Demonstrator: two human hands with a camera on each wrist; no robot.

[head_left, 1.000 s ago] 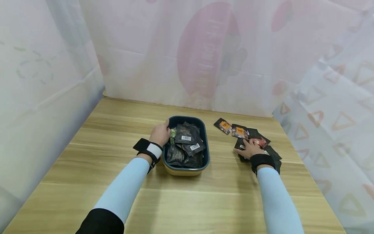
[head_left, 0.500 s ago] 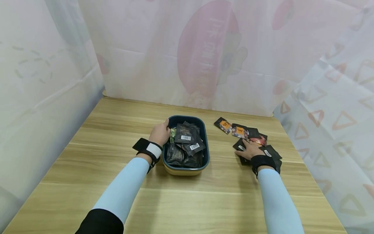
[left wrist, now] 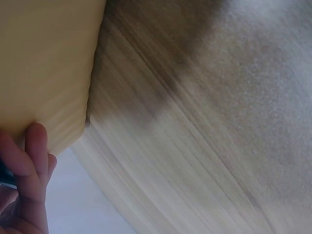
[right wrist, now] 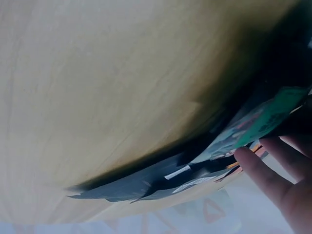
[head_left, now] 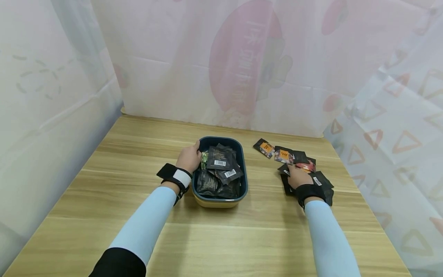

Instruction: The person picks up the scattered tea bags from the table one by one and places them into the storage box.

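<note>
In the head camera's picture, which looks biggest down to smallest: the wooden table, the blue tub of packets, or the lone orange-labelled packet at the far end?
1. wooden table
2. blue tub
3. orange-labelled packet, which lies a little farther from the camera, yet the gap is plain.

Curtained recording booth [head_left: 242,69], wooden table [head_left: 138,154]

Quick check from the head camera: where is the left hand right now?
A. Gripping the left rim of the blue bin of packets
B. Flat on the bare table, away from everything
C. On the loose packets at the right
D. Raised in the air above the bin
A: the left hand curls over the left rim of the blue bin, while the right hand rests on the loose packets.
</note>
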